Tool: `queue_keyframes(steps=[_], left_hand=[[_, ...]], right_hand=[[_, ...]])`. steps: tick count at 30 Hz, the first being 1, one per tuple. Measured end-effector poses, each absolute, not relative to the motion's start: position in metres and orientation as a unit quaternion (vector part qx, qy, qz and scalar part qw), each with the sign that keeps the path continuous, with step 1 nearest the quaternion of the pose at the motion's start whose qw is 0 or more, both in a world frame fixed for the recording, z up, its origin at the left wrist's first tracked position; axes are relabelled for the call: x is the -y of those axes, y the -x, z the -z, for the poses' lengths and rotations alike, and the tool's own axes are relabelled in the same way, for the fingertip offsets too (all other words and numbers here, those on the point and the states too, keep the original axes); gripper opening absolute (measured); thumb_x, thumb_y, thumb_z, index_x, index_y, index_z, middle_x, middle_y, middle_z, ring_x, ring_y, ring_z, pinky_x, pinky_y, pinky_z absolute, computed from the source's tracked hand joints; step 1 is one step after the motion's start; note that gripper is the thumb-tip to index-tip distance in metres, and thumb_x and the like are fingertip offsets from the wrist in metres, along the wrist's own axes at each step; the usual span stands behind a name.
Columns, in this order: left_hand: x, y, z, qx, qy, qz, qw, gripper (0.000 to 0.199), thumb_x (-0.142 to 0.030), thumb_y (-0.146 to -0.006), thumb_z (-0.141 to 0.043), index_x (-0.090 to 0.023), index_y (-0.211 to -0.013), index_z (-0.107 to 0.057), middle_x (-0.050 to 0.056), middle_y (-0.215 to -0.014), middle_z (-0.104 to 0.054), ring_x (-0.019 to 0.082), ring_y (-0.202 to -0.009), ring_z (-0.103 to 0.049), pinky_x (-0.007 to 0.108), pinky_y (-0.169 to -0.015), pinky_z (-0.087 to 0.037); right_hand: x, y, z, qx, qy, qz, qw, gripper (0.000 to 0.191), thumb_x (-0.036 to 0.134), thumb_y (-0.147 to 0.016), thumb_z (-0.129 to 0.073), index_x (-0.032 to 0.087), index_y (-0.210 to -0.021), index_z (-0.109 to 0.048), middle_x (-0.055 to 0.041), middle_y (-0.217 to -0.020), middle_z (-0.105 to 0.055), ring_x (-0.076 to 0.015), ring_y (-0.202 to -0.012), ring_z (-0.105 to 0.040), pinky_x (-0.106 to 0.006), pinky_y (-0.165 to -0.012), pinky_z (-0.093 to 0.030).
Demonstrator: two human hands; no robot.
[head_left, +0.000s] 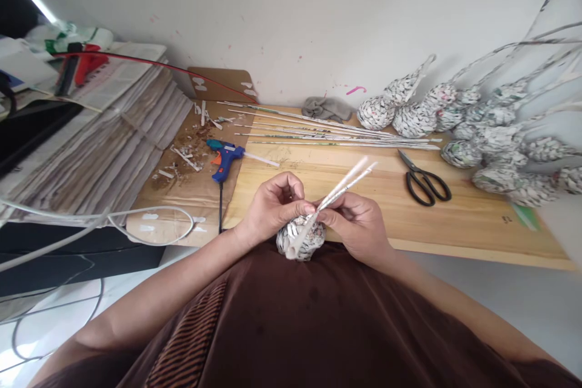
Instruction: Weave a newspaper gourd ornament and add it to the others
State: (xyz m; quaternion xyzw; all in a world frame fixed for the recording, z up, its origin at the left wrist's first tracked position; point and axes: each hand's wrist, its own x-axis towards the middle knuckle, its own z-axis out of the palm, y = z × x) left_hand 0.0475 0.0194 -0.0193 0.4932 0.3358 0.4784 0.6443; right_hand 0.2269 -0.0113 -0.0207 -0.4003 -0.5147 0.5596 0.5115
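A small rounded piece woven from rolled newspaper strips (313,244) sits against my brown shirt at the table's front edge. Pale rolled paper tubes (343,189) slant up to the right from it, and one open tube end faces me. My left hand (277,209) pinches with thumb and forefinger at the top of the woven piece, beside the tubes. With closed fingers, my right hand (357,224) grips the paper tubes from the right. The fingertips partly hide where tubes and weave meet.
Black-handled scissors (425,179) lie at right. Long paper tubes (327,133) lie behind, near a grey cloth (326,109). Woven paper gourds (491,133) crowd the right. A blue glue gun (225,157) rests on cardboard, left, beside stacked newspapers (145,97) and a looped white cable (159,211).
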Motion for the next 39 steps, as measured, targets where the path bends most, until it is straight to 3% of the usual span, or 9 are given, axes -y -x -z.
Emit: queue_keyframes(steps=[5,9,12,16,22,39], left_hand=[[-0.010,-0.045,0.013,-0.381,-0.536,-0.480,0.581,0.026,-0.030,-0.072,-0.087,-0.015,-0.073,-0.065,-0.002,-0.065,-0.064,0.008,-0.054,-0.054,0.020,-0.052,-0.043],[-0.001,-0.043,0.007,-0.411,-0.581,-0.463,0.529,0.012,-0.026,-0.082,-0.078,-0.015,-0.086,-0.076,0.005,-0.083,-0.076,0.014,-0.074,-0.067,0.024,-0.068,-0.052],[0.003,-0.045,0.003,-0.407,-0.590,-0.476,0.510,0.019,-0.024,-0.079,-0.082,-0.017,-0.096,-0.078,0.007,-0.095,-0.079,0.018,-0.087,-0.071,0.026,-0.076,-0.054],[0.003,-0.049,0.001,-0.427,-0.564,-0.488,0.511,0.019,-0.022,-0.070,-0.088,-0.017,-0.084,-0.077,0.003,-0.083,-0.079,0.016,-0.075,-0.071,0.024,-0.070,-0.055],[0.001,-0.052,0.008,-0.440,-0.526,-0.503,0.526,0.013,-0.021,-0.071,-0.086,-0.016,-0.073,-0.074,0.001,-0.073,-0.075,0.012,-0.066,-0.066,0.021,-0.064,-0.054],[0.005,-0.058,0.012,-0.426,-0.476,-0.539,0.549,0.016,-0.019,-0.068,-0.087,-0.016,-0.074,-0.073,0.004,-0.081,-0.078,0.016,-0.076,-0.072,0.028,-0.076,-0.059]], right_hand=[[0.012,-0.226,0.022,0.544,0.423,-0.500,0.525,0.013,0.028,-0.078,-0.084,0.021,-0.079,-0.073,-0.0014,-0.078,-0.076,-0.0160,-0.071,-0.069,-0.027,-0.068,-0.056],[0.011,-0.228,0.025,0.558,0.457,-0.446,0.530,0.013,0.028,-0.081,-0.081,0.020,-0.080,-0.071,-0.0021,-0.076,-0.074,-0.0157,-0.068,-0.067,-0.028,-0.064,-0.054],[0.010,-0.229,0.027,0.558,0.480,-0.418,0.533,0.015,0.031,-0.082,-0.079,0.020,-0.078,-0.070,-0.0034,-0.075,-0.074,-0.0166,-0.067,-0.067,-0.029,-0.063,-0.053],[0.010,-0.226,0.030,0.559,0.479,-0.421,0.529,0.016,0.032,-0.080,-0.081,0.020,-0.078,-0.070,-0.0053,-0.077,-0.076,-0.0194,-0.070,-0.070,-0.032,-0.066,-0.056],[0.014,-0.225,0.031,0.573,0.451,-0.446,0.519,0.012,0.030,-0.087,-0.074,0.020,-0.082,-0.071,-0.0039,-0.079,-0.074,-0.0174,-0.072,-0.069,-0.030,-0.067,-0.055],[0.016,-0.225,0.015,0.658,0.446,-0.333,0.508,0.005,0.020,-0.090,-0.068,0.019,-0.091,-0.073,-0.0040,-0.085,-0.073,-0.0150,-0.073,-0.066,-0.028,-0.068,-0.053]])
